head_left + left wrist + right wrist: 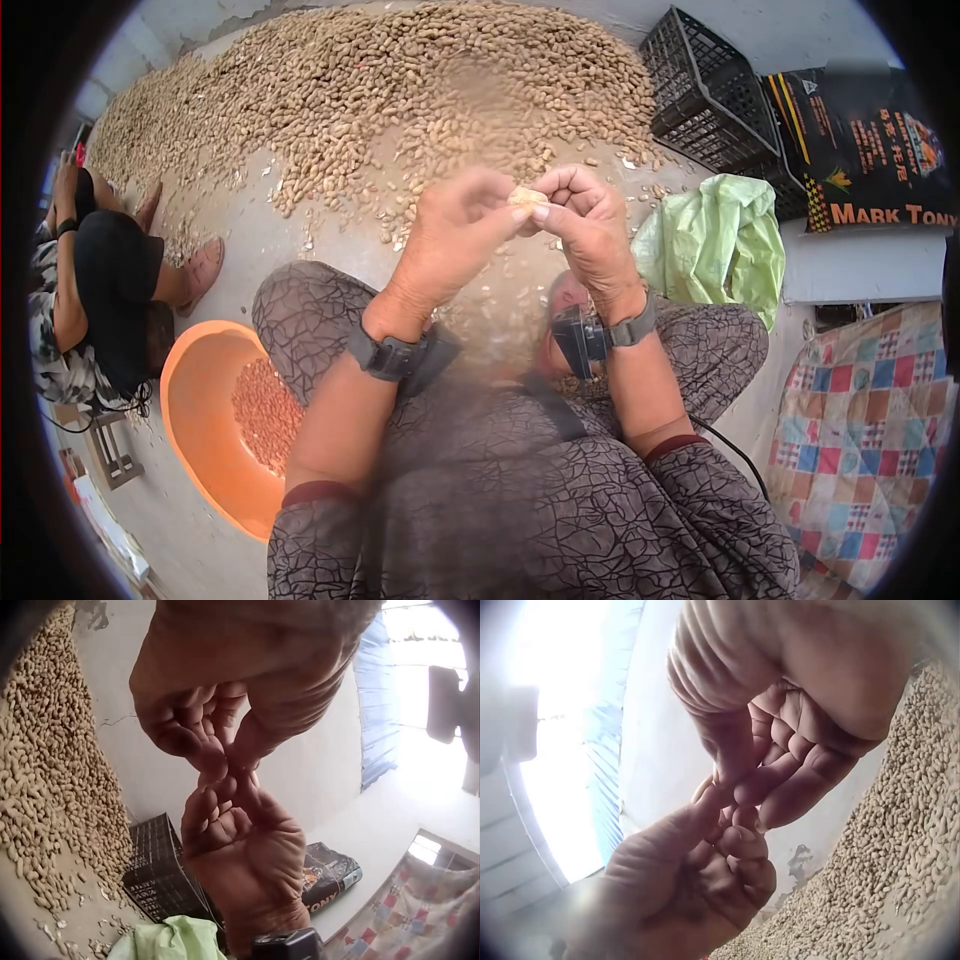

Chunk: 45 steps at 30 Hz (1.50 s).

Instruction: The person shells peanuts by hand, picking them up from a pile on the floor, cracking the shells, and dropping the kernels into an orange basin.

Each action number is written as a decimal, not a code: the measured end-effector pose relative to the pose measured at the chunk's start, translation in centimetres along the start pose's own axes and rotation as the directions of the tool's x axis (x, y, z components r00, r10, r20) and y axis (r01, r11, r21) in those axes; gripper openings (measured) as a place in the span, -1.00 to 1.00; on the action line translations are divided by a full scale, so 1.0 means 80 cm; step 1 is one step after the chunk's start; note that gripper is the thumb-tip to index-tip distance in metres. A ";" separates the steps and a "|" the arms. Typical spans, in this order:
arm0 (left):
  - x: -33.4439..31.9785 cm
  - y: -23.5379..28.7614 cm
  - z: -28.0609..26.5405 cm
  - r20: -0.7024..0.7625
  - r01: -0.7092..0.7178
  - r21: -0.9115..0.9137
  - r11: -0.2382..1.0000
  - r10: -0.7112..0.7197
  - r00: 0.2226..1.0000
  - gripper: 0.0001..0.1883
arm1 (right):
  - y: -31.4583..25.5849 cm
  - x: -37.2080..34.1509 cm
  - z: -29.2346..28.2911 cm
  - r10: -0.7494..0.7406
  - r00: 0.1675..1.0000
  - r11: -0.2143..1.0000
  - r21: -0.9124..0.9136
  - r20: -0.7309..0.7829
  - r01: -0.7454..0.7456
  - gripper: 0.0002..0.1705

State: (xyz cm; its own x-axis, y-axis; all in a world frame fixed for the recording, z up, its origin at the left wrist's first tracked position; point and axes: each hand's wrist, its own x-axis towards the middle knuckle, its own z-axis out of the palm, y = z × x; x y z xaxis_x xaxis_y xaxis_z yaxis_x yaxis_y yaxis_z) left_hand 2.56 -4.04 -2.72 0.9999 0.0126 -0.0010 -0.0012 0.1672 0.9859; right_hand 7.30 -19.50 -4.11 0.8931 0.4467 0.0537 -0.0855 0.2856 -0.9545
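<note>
- Left hand (450, 230) and right hand (592, 222) meet in midair, the fingers of both pinching one pale peanut (527, 199) between their tips; whether its shell is cracked, I cannot tell from here
- Beyond the fingers, a broad heap of unshelled peanuts (380, 90) spreads across the floor (235, 275), strays scattered closer in
- Left of the fingers and lower down, an orange basin (185, 400) holds reddish kernels (265, 410)
- Right of the fingers, a crumpled green sack (720, 240) lies near, with a black plastic crate (690, 100) and a black bag (860, 140) printed "MARK TONY" behind it
- Farther right, below finger level, hangs or lies a patchwork cloth (850, 430)
- Well left of the fingers, a second person (100, 260), partly in view, keeps near the heap's edge
</note>
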 end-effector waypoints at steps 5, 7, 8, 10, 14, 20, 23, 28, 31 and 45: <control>-0.004 0.007 -0.001 -0.041 -0.087 0.204 0.975 0.098 0.994 -0.89 | 0.000 0.000 0.002 0.013 1.000 0.999 0.040 0.005 -0.013 -0.85; -0.002 0.003 -0.004 -0.029 -0.209 0.382 0.900 0.238 0.971 -0.87 | -0.002 -0.002 -0.001 0.081 0.997 0.990 0.117 -0.006 -0.080 -0.85; -0.001 0.002 -0.005 -0.031 -0.207 0.381 0.901 0.236 0.971 -0.87 | -0.001 -0.001 -0.003 0.084 0.996 0.990 0.116 -0.005 -0.083 -0.85; -0.001 0.002 -0.004 -0.033 -0.188 0.303 0.934 0.207 0.978 -0.87 | 0.002 0.000 -0.005 0.082 0.996 0.991 0.109 0.018 -0.084 -0.85; -0.001 0.006 0.000 -0.041 -0.195 0.269 0.943 0.213 0.976 -0.88 | 0.004 0.001 -0.001 0.079 0.997 0.988 0.134 0.012 -0.080 -0.86; 0.000 0.007 -0.009 0.027 0.028 0.097 0.995 -0.031 0.999 -0.84 | 0.005 0.001 -0.004 0.113 0.993 0.990 0.088 -0.021 -0.111 -0.87; 0.000 0.002 -0.013 0.122 0.129 -0.038 0.991 -0.124 0.985 -0.82 | 0.002 0.001 0.001 0.084 0.995 0.996 -0.014 -0.055 -0.085 -0.85; -0.002 -0.002 -0.005 0.166 0.154 -0.329 0.932 -0.103 0.981 -0.78 | -0.019 -0.003 0.018 0.027 1.000 0.996 -0.081 -0.010 -0.028 -0.76; -0.002 0.005 -0.001 0.204 0.028 -0.181 0.983 0.009 0.979 -0.70 | -0.024 -0.005 0.022 0.092 0.993 0.996 -0.023 0.072 -0.091 -0.71; -0.008 0.010 0.007 0.298 -0.104 -0.006 0.995 0.101 0.949 -0.67 | -0.008 -0.007 0.020 0.176 0.981 0.960 0.205 0.076 -0.188 -0.71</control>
State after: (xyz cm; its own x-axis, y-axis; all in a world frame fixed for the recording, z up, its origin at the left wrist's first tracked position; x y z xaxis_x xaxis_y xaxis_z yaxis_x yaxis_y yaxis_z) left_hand 1.91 -4.43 -1.85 0.9529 -0.2645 0.1487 -0.1055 0.1707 0.9797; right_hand 6.14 -18.61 -3.02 0.8278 0.5532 -0.0932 -0.3408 0.3639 -0.8669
